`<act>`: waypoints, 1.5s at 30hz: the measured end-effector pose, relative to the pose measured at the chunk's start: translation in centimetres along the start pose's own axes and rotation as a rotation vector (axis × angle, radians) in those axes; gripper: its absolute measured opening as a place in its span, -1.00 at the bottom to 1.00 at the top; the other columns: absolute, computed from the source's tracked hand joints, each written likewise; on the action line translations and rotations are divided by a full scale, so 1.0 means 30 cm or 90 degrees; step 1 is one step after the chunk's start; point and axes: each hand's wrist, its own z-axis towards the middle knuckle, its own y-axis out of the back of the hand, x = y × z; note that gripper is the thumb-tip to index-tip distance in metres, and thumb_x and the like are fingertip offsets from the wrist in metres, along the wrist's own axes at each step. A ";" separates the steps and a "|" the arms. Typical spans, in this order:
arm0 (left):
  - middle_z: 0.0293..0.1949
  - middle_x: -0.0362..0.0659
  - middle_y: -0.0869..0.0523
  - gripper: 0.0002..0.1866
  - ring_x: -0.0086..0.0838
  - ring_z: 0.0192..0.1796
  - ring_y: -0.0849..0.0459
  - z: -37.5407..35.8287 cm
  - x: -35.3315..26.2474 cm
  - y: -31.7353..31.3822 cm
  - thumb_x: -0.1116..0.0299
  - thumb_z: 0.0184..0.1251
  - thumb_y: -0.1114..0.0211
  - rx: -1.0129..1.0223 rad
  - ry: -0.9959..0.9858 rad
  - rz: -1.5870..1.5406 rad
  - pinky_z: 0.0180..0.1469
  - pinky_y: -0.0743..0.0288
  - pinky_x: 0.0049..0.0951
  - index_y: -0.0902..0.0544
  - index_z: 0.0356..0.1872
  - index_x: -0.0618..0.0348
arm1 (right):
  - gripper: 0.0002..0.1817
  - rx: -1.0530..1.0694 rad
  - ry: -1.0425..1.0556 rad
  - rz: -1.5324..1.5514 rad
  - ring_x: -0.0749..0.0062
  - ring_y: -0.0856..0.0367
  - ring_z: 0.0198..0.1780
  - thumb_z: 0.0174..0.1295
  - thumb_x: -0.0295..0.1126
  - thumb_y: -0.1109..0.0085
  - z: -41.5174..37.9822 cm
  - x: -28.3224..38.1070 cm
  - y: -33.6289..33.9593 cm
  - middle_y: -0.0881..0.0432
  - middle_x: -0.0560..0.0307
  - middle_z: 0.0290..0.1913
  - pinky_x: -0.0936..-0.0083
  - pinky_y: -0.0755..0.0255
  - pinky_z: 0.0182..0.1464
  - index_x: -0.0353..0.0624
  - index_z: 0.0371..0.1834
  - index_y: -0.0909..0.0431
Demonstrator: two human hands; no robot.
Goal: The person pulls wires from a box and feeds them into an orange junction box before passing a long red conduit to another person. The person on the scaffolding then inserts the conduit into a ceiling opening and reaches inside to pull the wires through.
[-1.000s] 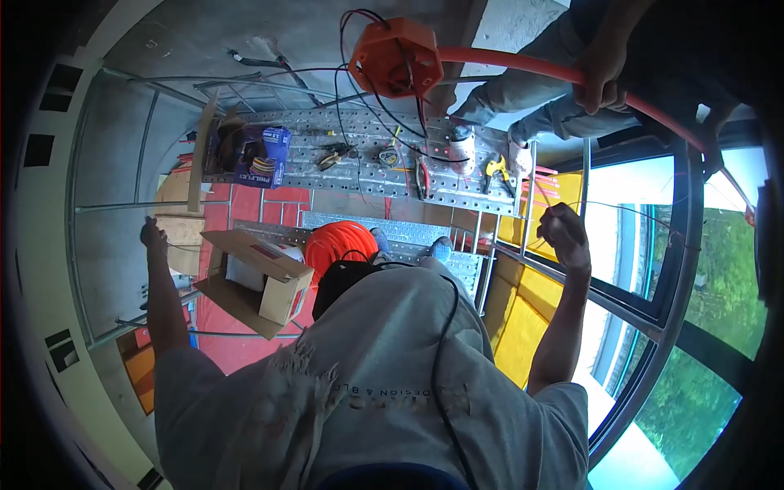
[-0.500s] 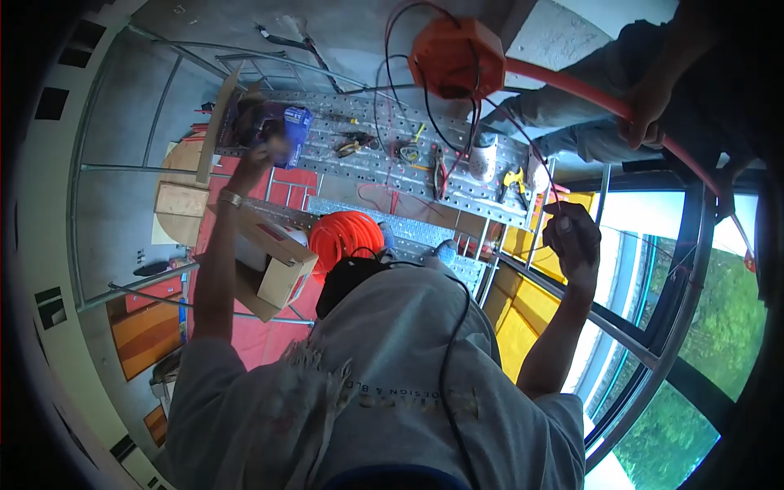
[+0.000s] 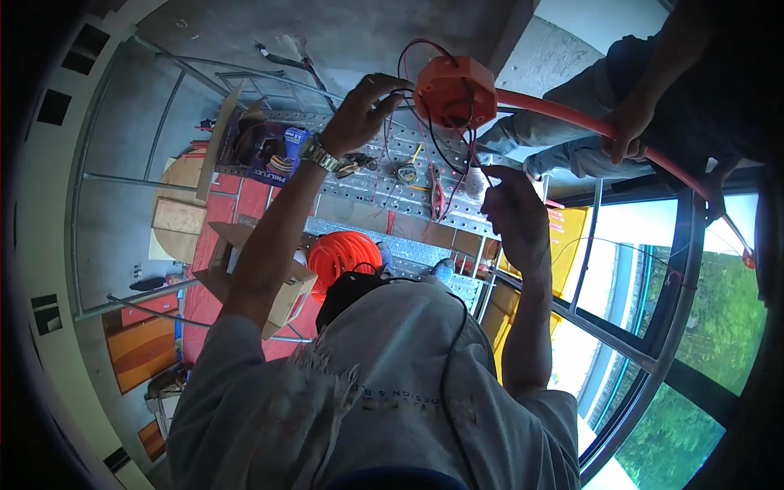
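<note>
An orange octagonal junction box (image 3: 483, 80) hangs ahead of me with black and red wires looping out of it. My left hand (image 3: 359, 114), with a watch on its wrist, is at the box's left side. Its thumb and fingertips close around a black wire (image 3: 405, 61) where the loop comes down. Below and right of the box, my right hand (image 3: 518, 214) pinches a thin red wire that runs down from the opening. The fingertips partly hide that wire's end.
Another person's hand (image 3: 629, 131) grips the red conduit (image 3: 555, 109) joined to the box. Pliers (image 3: 438, 196) and a tape measure (image 3: 406, 173) lie on the perforated metal platform (image 3: 343, 194). Below are coiled orange conduit (image 3: 343, 253) and a cardboard box (image 3: 290, 302); windows stand at right.
My left hand has left the blue package area and moved right and up to the wires by the box. My right hand has moved left and up, closer to the box.
</note>
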 end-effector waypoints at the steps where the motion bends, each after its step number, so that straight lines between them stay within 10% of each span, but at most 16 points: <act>1: 0.20 0.03 -0.66 -0.54 -0.14 0.13 -0.71 0.005 -0.008 0.019 0.33 0.58 -0.30 -0.007 -0.028 0.028 0.04 -0.73 -0.28 -0.54 0.44 0.03 | -0.67 0.016 -0.042 -0.011 0.65 -0.56 -0.26 0.57 -0.48 -0.09 -0.020 -0.003 0.018 -0.61 0.25 -0.29 0.58 -0.46 -0.18 -0.18 0.35 -0.55; 8: 0.15 0.07 -0.70 -0.53 -0.13 0.14 -0.74 -0.046 -0.049 -0.018 0.39 0.48 -0.40 -0.083 -0.115 0.186 0.02 -0.67 -0.10 -0.54 0.35 0.18 | -0.69 0.019 -0.082 0.005 0.62 -0.58 -0.21 0.56 -0.54 -0.04 -0.125 -0.063 0.072 -0.57 0.27 -0.23 0.58 -0.46 -0.15 -0.22 0.28 -0.61; 15: -0.33 0.02 -0.75 -0.71 -0.04 -0.33 -0.77 -0.050 -0.024 -0.015 0.32 0.61 -0.25 -0.029 0.044 0.164 -0.26 -0.61 -0.13 -0.56 0.24 0.11 | -0.64 0.016 -0.038 0.006 0.65 -0.51 -0.32 0.54 -0.47 -0.13 -0.063 -0.019 0.016 -0.55 0.26 -0.32 0.61 -0.40 -0.27 -0.27 0.34 -0.55; 23: -0.28 0.12 -0.71 -0.56 -0.02 -0.18 -0.78 -0.540 0.563 0.332 0.42 0.55 -0.23 0.014 0.237 0.383 -0.11 -0.62 0.00 -0.57 0.41 0.08 | -0.80 0.088 -0.252 -0.095 0.61 -0.68 -0.19 0.45 -0.50 -0.31 -0.220 -0.111 0.227 -0.74 0.20 -0.14 0.53 -0.58 -0.13 -0.21 0.09 -0.65; 25: -0.20 0.14 -0.71 -0.62 0.07 -0.12 -0.74 -0.700 0.630 0.406 0.46 0.44 -0.26 -0.074 -0.040 0.621 -0.04 -0.61 0.04 -0.62 0.25 0.23 | -0.82 0.066 -0.179 -0.102 0.60 -0.67 -0.21 0.45 -0.50 -0.31 -0.264 -0.188 0.266 -0.75 0.20 -0.15 0.53 -0.57 -0.15 -0.21 0.07 -0.65; 28: -0.09 0.12 -0.77 -0.69 0.05 -0.10 -0.78 -1.349 1.098 0.699 0.38 0.18 -0.36 0.269 0.469 0.524 -0.02 -0.70 0.01 -0.74 -0.03 0.19 | -0.84 0.039 -0.202 -0.132 0.59 -0.64 -0.27 0.47 -0.51 -0.29 -0.299 -0.149 0.302 -0.73 0.21 -0.23 0.54 -0.54 -0.20 -0.23 0.05 -0.66; 29: -0.30 0.00 -0.76 -0.76 -0.05 -0.10 -0.79 -1.531 1.075 0.550 0.24 0.29 -0.30 0.328 0.388 0.798 -0.09 -0.69 0.05 -0.75 -0.26 0.22 | -0.84 0.013 -0.182 -0.068 0.60 -0.63 -0.29 0.47 -0.49 -0.28 -0.304 -0.135 0.305 -0.72 0.21 -0.24 0.55 -0.51 -0.22 -0.24 0.04 -0.65; 31: -0.35 -0.10 -0.76 -0.78 -0.22 -0.13 -0.80 -1.603 1.022 0.542 0.26 0.36 -0.33 0.615 0.351 0.680 -0.10 -0.69 -0.06 -0.75 -0.32 0.23 | -0.85 -0.024 -0.188 0.080 0.62 -0.59 -0.35 0.52 -0.40 -0.21 -0.310 -0.116 0.308 -0.68 0.23 -0.29 0.58 -0.44 -0.28 -0.25 0.00 -0.64; 33: -0.37 -0.18 -0.74 -0.78 -0.38 -0.19 -0.77 -1.521 0.771 0.395 0.25 0.42 -0.38 0.063 0.791 0.064 -0.08 -0.67 -0.20 -0.74 -0.27 0.21 | -0.83 -0.045 -0.138 0.144 0.62 -0.58 -0.36 0.54 -0.37 -0.19 -0.314 -0.115 0.284 -0.66 0.23 -0.31 0.59 -0.42 -0.29 -0.25 -0.01 -0.63; 39: -0.12 -0.22 -0.75 -0.70 -0.47 -0.03 -0.74 -0.922 0.417 0.109 0.20 0.48 -0.45 0.262 0.516 -0.041 0.10 -0.61 -0.36 -0.67 -0.01 0.21 | -0.73 -0.075 0.005 0.282 0.71 -0.29 -0.51 0.65 -0.29 -0.06 -0.272 -0.094 0.237 -0.40 0.38 -0.54 0.60 -0.17 -0.40 -0.30 0.03 -0.63; 41: -0.17 -0.22 -0.73 -0.68 -0.48 -0.10 -0.72 -0.709 0.305 0.026 0.16 0.55 -0.39 0.087 0.465 -0.344 0.01 -0.62 -0.38 -0.65 0.03 0.21 | -0.72 -0.078 -0.019 0.219 0.72 -0.29 -0.50 0.65 -0.28 -0.07 -0.265 -0.076 0.244 -0.40 0.38 -0.54 0.60 -0.17 -0.40 -0.30 0.02 -0.65; 45: -0.29 -0.25 -0.68 -0.69 -0.61 -0.23 -0.65 -0.296 -0.018 0.018 0.12 0.65 -0.27 -0.037 0.283 -0.314 -0.19 -0.56 -0.48 -0.65 0.02 0.21 | -0.70 -0.113 -0.064 0.076 0.75 -0.32 -0.47 0.64 -0.26 -0.10 -0.245 -0.038 0.225 -0.43 0.39 -0.51 0.63 -0.19 -0.37 -0.30 0.04 -0.70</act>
